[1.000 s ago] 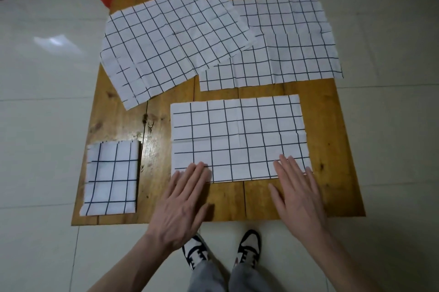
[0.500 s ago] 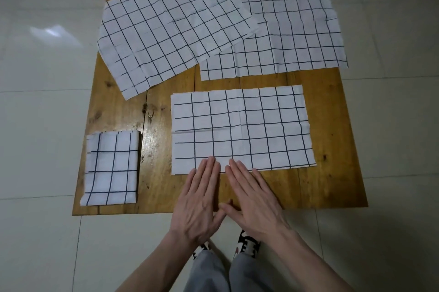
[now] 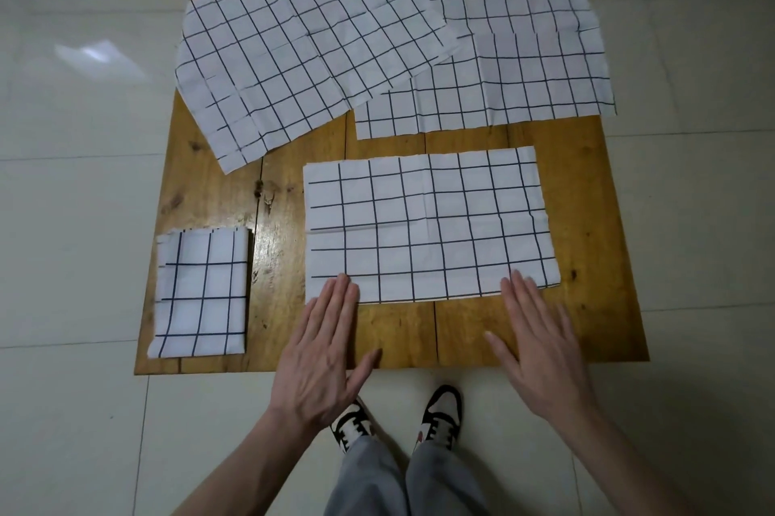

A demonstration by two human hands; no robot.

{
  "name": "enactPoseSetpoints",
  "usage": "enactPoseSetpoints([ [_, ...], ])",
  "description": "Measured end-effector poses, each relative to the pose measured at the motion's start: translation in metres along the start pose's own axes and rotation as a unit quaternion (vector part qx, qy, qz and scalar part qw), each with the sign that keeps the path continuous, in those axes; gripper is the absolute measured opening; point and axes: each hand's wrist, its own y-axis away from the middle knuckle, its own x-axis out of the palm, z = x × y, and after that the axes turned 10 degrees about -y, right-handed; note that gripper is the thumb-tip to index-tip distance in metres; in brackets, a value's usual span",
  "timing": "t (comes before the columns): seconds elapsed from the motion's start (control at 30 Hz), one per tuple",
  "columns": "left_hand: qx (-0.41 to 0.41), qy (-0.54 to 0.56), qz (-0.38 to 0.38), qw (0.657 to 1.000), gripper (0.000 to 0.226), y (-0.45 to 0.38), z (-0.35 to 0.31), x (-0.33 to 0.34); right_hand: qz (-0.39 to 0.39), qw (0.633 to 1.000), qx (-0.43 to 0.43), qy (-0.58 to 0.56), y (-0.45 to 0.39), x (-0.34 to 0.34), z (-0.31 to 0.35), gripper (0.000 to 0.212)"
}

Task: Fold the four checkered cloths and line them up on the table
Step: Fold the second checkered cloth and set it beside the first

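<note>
Wooden table (image 3: 587,180) on pale tiled floor (image 3: 75,222); left hand (image 3: 323,360), right hand (image 3: 541,347) flat, fingers straight.

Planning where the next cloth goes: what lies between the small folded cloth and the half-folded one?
Head view: only bare wooden table between the small folded cloth and the half-folded cloth.

Both forearms are bare, no sleeves showing, and the left hand (image 3: 323,352) and right hand (image 3: 541,352) wear no gloves, rings or watch. Below: grey trousers (image 3: 402,482) and black-and-white lace-up sneakers (image 3: 440,417) with white laces
</note>
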Motion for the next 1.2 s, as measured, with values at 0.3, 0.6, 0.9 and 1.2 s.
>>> enactPoseSetpoints([
  [0.3,-0.049,0.01,-0.009,0.999,0.091,0.002,-0.006,0.001,-0.034,0.998,0.048,0.0,0.005,-0.006,-0.015,0.076],
  [0.6,-0.122,0.037,-0.018,0.992,0.084,-0.002,-0.024,-0.002,-0.085,0.995,0.049,-0.03,0.003,-0.009,-0.012,0.066],
  [0.9,-0.02,0.078,-0.036,0.996,0.067,-0.048,-0.055,-0.015,-0.182,0.95,0.16,-0.198,-0.03,-0.031,0.012,0.047],
  [1.2,-0.006,0.034,0.0,0.999,0.069,-0.053,-0.069,-0.006,-0.153,0.901,0.321,-0.248,-0.054,-0.055,0.021,0.064],
])
